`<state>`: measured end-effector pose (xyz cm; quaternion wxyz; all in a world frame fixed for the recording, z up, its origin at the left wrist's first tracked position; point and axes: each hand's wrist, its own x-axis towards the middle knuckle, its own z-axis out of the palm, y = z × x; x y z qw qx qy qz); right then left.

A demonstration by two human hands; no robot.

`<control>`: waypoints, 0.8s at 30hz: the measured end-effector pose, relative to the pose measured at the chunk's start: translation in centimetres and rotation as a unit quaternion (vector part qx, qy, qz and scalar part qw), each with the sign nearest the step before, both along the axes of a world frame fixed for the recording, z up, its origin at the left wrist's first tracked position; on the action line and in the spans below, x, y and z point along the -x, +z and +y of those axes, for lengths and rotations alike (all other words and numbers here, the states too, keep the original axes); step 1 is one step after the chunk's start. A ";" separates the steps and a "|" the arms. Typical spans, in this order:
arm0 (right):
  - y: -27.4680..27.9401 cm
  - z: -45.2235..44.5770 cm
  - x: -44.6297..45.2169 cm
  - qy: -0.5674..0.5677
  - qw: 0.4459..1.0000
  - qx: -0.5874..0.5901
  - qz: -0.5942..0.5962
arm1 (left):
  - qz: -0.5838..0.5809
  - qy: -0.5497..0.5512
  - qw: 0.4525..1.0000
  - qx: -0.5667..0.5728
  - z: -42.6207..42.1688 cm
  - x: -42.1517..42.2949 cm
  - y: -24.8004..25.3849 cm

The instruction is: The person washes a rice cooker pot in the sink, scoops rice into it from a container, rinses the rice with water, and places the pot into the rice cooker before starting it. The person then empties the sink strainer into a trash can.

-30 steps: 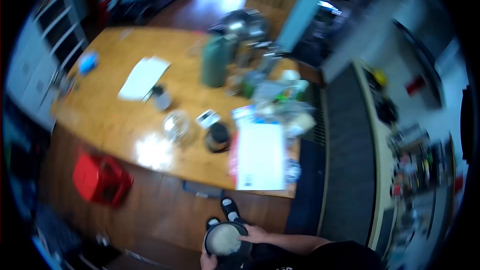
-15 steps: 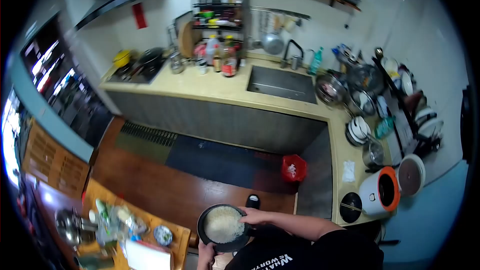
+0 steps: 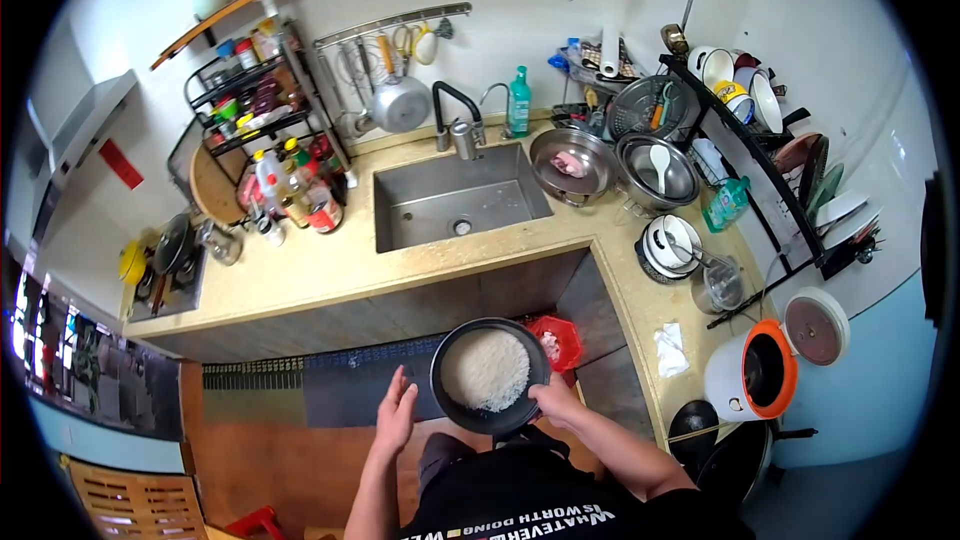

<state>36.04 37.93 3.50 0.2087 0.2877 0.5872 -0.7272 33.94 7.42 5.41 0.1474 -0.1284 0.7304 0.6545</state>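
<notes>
since the frame half a second ago, our view has swung round to the sink corner and our left hand [image 3: 397, 415] has come off the pot [image 3: 490, 422]. left to right: slatted wooden panel [image 3: 135, 500] low on the floor [image 3: 290, 470], then the hob [image 3: 184, 298] at the end of the pale counter [image 3: 330, 268], a yellow pan [image 3: 132, 263] and dark cookware on it. next a black spice rack [image 3: 232, 90], bottles [image 3: 300, 192] bunched below, dark mat [image 3: 350, 380] along the cabinets. our left hand is empty, fingers spread, just beside the pot. steel sink [image 3: 415, 220] has a few drops or specks in it, black tap [image 3: 458, 100] behind. pot with white rice [image 3: 487, 368] is in front of us, below the counter edge; our right hand [image 3: 557, 402] clamps its rim on the right. red bin [image 3: 570, 342] on the floor just behind. metal bowl [image 3: 547, 172] with pinkish meat beside the sink, crumpled white sheet [image 3: 671, 350] on the side counter, rice cooker [image 3: 723, 382] with lid swung open, loaded dish rack [image 3: 748, 172] above, blue lower wall [image 3: 860, 370] far right.
</notes>
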 end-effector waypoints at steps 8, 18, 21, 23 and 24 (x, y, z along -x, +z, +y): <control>-1.3 2.9 6.1 -0.278 0.960 0.036 -0.016 | 0.043 -0.159 0.980 0.110 -2.6 22.5 -1.8; 2.3 -0.5 12.7 -0.467 0.883 -0.041 -0.027 | 0.203 -0.276 0.912 0.224 1.2 47.8 -7.0; 2.1 -0.4 14.3 -0.475 0.879 -0.029 -0.041 | 0.338 -0.284 0.863 0.245 4.1 53.4 -9.7; 2.0 -0.1 15.0 -0.479 0.876 -0.027 -0.055 | 0.296 -0.316 0.870 0.234 6.2 56.8 -10.9; 1.8 0.4 15.6 -0.482 0.874 -0.024 -0.059 | 0.291 -0.317 0.873 0.231 7.3 58.3 -11.3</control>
